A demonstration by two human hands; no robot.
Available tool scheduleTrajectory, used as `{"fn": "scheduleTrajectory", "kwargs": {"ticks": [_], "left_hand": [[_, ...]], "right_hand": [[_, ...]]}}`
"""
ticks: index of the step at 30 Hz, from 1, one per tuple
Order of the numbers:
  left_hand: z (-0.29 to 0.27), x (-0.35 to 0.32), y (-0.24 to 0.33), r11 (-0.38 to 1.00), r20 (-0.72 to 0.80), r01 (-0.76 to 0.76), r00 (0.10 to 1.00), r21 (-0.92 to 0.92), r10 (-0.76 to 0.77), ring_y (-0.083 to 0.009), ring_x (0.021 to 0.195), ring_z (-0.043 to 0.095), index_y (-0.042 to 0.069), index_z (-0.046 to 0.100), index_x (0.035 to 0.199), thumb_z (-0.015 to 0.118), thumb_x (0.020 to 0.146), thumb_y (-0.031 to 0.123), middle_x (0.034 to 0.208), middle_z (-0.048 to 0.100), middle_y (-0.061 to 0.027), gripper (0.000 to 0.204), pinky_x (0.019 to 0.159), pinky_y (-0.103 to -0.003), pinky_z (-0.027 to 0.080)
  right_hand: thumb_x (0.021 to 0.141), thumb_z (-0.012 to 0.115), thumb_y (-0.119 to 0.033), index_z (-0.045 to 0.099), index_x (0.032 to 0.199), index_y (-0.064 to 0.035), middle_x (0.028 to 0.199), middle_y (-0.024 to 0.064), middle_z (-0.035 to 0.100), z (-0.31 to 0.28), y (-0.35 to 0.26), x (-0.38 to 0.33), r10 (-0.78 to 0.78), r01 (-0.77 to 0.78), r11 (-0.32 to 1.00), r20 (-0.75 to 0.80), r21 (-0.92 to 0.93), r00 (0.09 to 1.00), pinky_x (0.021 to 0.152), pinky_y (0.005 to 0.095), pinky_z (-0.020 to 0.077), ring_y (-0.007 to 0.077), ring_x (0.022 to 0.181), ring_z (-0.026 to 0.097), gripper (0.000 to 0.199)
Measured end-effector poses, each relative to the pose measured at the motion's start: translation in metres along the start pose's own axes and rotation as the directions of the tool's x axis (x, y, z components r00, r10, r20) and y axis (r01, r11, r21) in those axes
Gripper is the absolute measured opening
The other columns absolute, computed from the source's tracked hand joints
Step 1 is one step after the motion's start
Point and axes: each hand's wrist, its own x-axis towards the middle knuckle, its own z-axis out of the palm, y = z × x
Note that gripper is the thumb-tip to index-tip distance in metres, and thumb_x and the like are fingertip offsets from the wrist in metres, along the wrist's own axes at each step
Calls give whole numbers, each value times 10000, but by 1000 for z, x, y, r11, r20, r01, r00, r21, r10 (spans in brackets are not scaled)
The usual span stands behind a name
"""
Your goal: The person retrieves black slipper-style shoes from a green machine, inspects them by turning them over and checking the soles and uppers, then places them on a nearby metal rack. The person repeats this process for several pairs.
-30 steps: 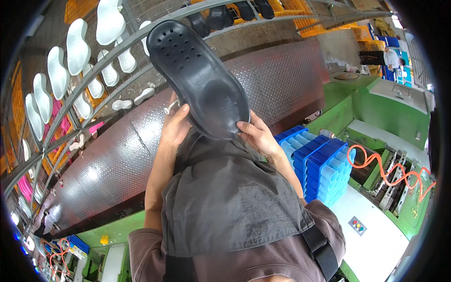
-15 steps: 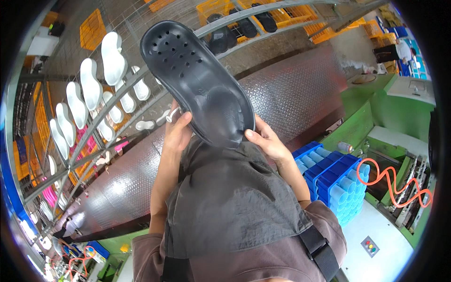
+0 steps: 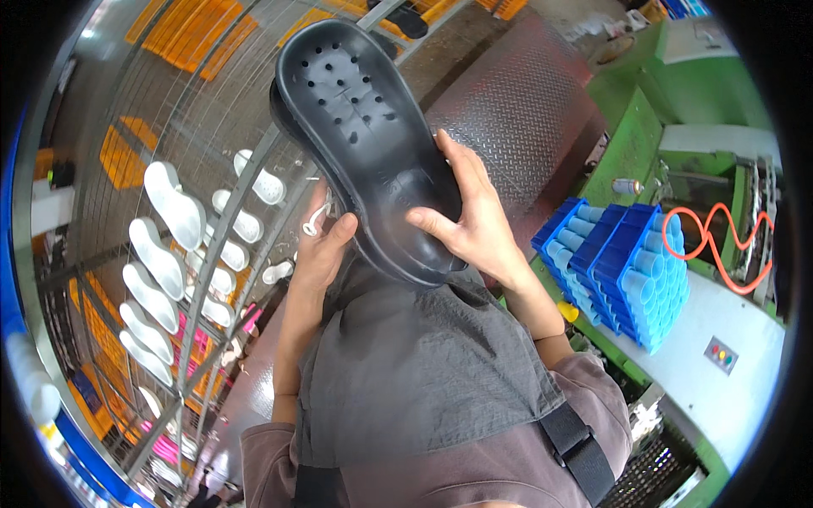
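Both of my hands hold a black moulded foam shoe sole (image 3: 360,110), tilted with its holed toe end away from me and its heel near my apron. A second black edge shows along its left side, seemingly another sole beneath. My left hand (image 3: 320,250) is closed at the left edge, its thumb beside the heel and most fingers hidden underneath. By those fingers hangs a small white looped piece (image 3: 313,218); what it is I cannot make out. My right hand (image 3: 474,216) grips the right edge, thumb lying on the inner heel surface.
A metal wire rack with white shoe soles (image 3: 174,203) stands at the left. Yellow crates (image 3: 190,38) lie beyond it. On the right, a blue crate of light-blue tubes (image 3: 622,254) rests by a green machine (image 3: 627,140) with a coiled orange hose (image 3: 703,245).
My right hand has moved up the side, its thumb now over the sole's inside. The sole has turned slightly, and a second black edge shows behind it. The view has swung to the left.
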Motion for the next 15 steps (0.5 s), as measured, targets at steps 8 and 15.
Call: {"fn": "scheduleTrajectory", "kwargs": {"ticks": [8,15], "left_hand": [[7,26,21,979,164,-64,986,192,32,-169,1162,538,-36,223,1464,662,834,-34,1319,509,-116,768,999,-300,426],[5,36,20,996,233,-35,972,81,15,-201,1193,518,-4,204,1482,668,825,-46,1362,465,-122,806,981,-324,449]], "right_hand": [[654,833,-442,291,1373,147,1382,357,357,37,-11,13,100,-118,990,-191,-82,976,1091,467,312,468,1306,362,1076],[734,788,-372,330,1395,65,1409,350,325,35,-24,16,147,-179,976,-233,-121,961,1100,486,285,477,1326,328,915]]}}
